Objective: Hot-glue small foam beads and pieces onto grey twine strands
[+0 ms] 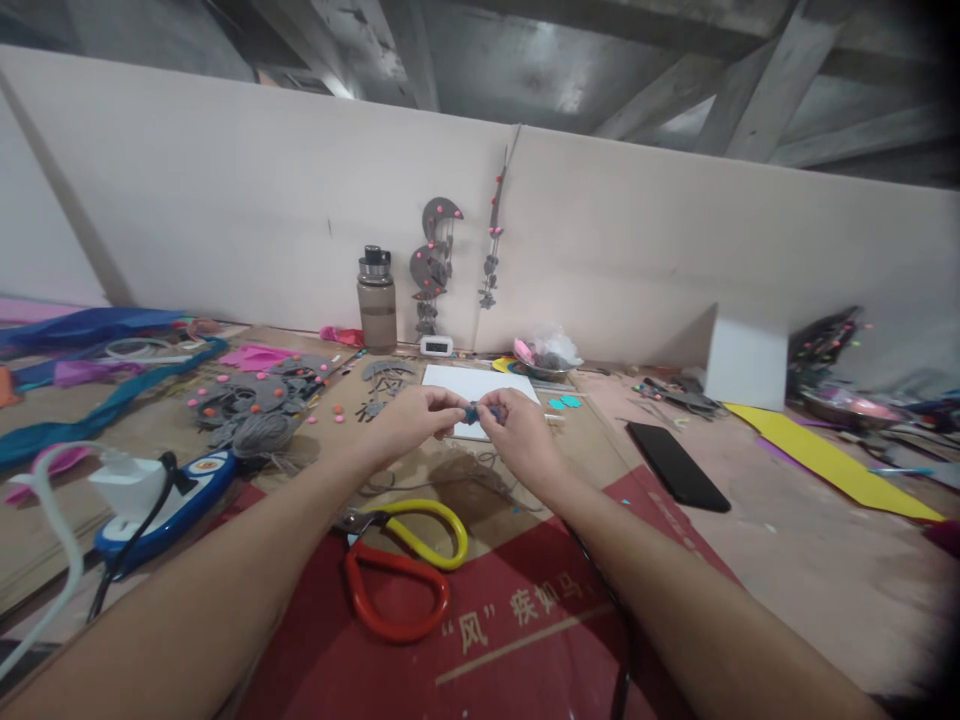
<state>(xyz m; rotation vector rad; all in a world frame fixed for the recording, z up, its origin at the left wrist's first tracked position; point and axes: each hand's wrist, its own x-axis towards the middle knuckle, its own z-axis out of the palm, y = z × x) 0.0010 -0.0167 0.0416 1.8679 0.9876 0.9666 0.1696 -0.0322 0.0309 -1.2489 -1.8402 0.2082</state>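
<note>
1. The left hand and the right hand meet above the middle of the table, fingertips drawn in and pinching between them a small blue piece; it looks soft and lumpy, but its material is too small to tell.
2. Just beyond the hands, at 12 o'clock, lies a flat white sheet with square corners, partly covered by the fingers.
3. At 6 o'clock from the hands lie scissors with glossy loop handles, one yellow and one red, touching at the pivot.
4. They rest on a red printed sheet with pale Chinese characters; "风" in quotation marks can be read, the rest less surely.
5. At 9 o'clock is a scatter of grey felt cut-outs, dotted with small pink and orange beads, and beside it a coil of grey yarn.
6. At 8 o'clock sits a blue and white tool with a black cord.
7. At 11 o'clock a smoky translucent bottle stands upright against the pale wall.
8. At 3 o'clock a matte black slab lies flat, and further right a long yellow strip.
</note>
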